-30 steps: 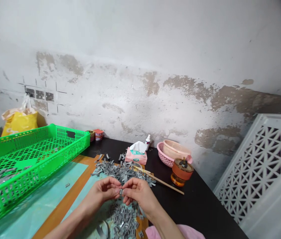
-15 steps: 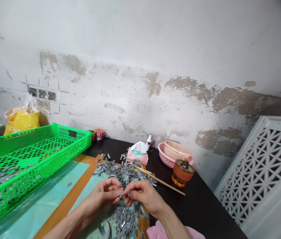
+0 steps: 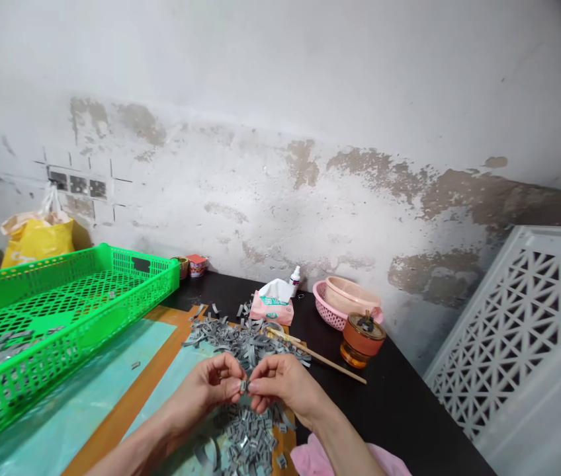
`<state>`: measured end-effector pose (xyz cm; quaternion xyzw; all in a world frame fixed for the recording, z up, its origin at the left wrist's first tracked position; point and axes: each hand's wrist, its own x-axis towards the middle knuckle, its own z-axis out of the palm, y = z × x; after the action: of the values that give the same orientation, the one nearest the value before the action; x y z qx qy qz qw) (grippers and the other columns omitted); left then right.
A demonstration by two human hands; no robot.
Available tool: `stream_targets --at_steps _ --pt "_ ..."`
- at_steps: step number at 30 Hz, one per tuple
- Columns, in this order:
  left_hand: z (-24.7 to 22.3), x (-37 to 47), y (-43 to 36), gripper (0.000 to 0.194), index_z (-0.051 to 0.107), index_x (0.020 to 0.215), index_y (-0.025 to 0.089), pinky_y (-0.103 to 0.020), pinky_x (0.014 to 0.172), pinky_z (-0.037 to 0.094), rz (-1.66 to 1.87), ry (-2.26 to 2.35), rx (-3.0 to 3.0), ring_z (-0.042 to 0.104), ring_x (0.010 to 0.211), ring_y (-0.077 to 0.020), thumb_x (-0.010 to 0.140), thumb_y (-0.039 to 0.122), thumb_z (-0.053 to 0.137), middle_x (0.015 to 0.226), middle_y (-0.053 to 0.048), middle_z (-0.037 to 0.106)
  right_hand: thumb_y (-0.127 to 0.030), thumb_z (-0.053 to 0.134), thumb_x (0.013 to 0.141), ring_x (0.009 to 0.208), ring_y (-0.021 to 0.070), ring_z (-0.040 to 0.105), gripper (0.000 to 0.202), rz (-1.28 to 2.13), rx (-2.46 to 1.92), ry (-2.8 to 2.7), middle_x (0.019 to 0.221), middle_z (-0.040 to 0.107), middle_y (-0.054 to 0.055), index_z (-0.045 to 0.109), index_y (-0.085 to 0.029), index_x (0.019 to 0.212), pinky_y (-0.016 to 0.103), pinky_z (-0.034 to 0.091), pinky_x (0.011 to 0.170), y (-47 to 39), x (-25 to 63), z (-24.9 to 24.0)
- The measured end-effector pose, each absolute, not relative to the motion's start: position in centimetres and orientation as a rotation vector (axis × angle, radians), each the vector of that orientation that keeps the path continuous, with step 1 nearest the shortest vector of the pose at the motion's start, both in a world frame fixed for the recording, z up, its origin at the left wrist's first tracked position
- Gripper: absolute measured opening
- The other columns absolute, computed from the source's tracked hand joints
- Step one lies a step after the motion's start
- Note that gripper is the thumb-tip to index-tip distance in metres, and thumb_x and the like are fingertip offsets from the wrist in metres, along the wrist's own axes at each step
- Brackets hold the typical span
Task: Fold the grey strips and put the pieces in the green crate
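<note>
Between thumb and fingertips, my left hand (image 3: 215, 385) pinches a small grey buckle (image 3: 243, 387). My right hand (image 3: 288, 385) is closed right beside it, its fingertips meeting at the buckle's right edge. Whether those fingers grip a strip end or only the buckle is hidden. Below the hands lies a heap of small grey buckles (image 3: 248, 441). Beyond them spreads a tangle of short grey strips (image 3: 223, 336), and a curled grey band (image 3: 206, 453) rests at the lower left of the buckle heap.
A green plastic crate (image 3: 96, 317) with grey pieces inside stands on the left. Behind are a tissue pack (image 3: 273, 313), a small white bottle (image 3: 295, 277) and pink baskets (image 3: 329, 311). An amber glass jar (image 3: 362, 340) and a wooden stick (image 3: 335, 365) lie to the right, near pink cloth (image 3: 313, 456).
The buckle shows more plainly between the fingertips, and my right fingers have shifted slightly at its edge. The whole view has moved a little.
</note>
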<state>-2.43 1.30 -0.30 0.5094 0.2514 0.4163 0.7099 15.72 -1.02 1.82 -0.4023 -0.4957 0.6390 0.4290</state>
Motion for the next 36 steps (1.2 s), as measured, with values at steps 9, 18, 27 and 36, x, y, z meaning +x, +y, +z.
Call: stream_targets --at_steps 9,18,27,36 --pt "-0.1 -2.3 1.3 0.026 0.064 0.071 0.016 -0.024 0.060 0.041 0.955 0.574 1.278 0.053 0.062 -0.0121 0.069 0.034 0.083 0.068 0.000 0.063 -0.038 0.088 0.050 0.046 0.0110 0.059 0.036 1.571 -1.059 -1.283 0.051 0.066 0.000 0.068 -0.012 0.065 0.024 0.047 0.053 -0.7 16.0 1.4" --pt "-0.1 -2.3 1.2 0.024 0.061 0.072 0.017 -0.020 0.060 0.042 0.928 0.616 1.148 0.054 0.063 -0.0097 0.071 0.028 0.082 0.069 0.002 0.062 -0.029 0.086 0.054 0.044 0.0118 0.059 0.037 1.454 -0.925 -1.307 0.058 0.063 -0.005 0.066 -0.017 0.082 0.022 0.047 0.045 -0.6 15.2 1.1" --pt "0.5 -2.9 1.6 0.021 0.066 0.071 0.016 -0.014 0.055 0.045 1.055 0.634 0.964 0.056 0.057 -0.0068 0.064 0.018 0.086 0.064 0.003 0.063 -0.017 0.074 0.065 0.051 0.0100 0.058 0.006 1.193 -0.879 -1.391 0.060 0.060 -0.004 0.069 -0.016 0.064 0.020 0.046 0.051 -0.6 15.2 1.1" --pt "0.5 -2.3 1.3 0.040 0.077 0.096 0.013 -0.022 0.077 0.054 1.039 0.570 0.721 0.070 0.079 -0.0163 0.058 0.008 0.088 0.086 -0.009 0.076 -0.031 0.083 0.065 0.058 0.0156 0.066 0.025 1.265 -0.737 -1.150 0.061 0.069 0.001 0.066 -0.016 0.074 0.026 0.052 0.058 -0.5 14.7 0.9"
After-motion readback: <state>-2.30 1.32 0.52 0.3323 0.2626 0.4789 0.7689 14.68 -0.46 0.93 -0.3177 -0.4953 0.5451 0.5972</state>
